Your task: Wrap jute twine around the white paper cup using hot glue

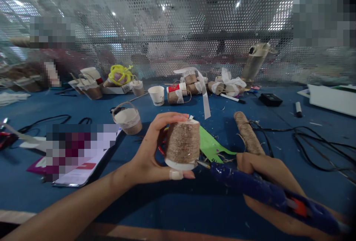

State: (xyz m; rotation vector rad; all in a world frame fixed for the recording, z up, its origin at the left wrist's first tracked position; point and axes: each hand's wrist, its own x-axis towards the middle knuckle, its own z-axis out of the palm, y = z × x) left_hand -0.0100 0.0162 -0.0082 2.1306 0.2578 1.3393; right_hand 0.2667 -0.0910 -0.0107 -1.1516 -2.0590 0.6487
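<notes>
My left hand (155,148) grips a small paper cup (183,140) wound with brown twine, fingers on top and thumb underneath. A white band shows at the cup's lower edge, and the thumb wears a pale bandage (176,175). In my right hand (274,181) is a blue hot glue gun (250,187), its metal nozzle touching or nearly touching the twine near that white edge. Behind my right hand lies a roll of twine (249,133), with a loose strand curling beside it. A green strip (214,144) rests behind the cup.
A lace-trimmed cup with a twine handle (129,120) and a white paper cup (156,95) stand beyond my left hand. Black cables (314,140) coil at right. A phone (89,159) lies at left. A bottle (256,62) stands by the perforated metal screen (178,22).
</notes>
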